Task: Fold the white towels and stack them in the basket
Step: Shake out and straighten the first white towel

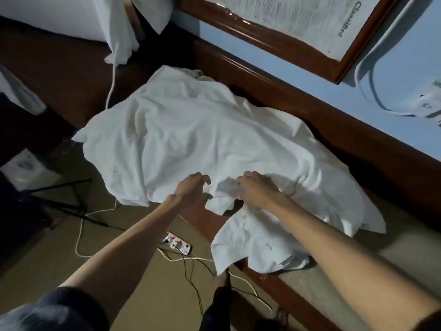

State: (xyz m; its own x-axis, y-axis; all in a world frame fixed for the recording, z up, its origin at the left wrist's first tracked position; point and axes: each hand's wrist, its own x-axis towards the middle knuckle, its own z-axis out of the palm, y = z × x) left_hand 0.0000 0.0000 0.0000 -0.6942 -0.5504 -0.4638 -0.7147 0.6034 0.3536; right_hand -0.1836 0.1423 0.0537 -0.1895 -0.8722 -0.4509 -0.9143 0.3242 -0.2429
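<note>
So, our white towel (191,130) lies rumpled over the bench (198,217), left hand (191,189) and right hand (256,187) both clutching its near edge; power strip (177,243) on the floor (59,235) below.

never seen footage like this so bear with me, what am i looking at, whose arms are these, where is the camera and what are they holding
No machine here: a person wears one camera on the head, looking down at their bare arms. A large white towel lies rumpled across a wood-trimmed ledge. The left hand and right hand both grip its near edge. A smaller white towel hangs off the ledge below them, and a power strip lies on the floor.
</note>
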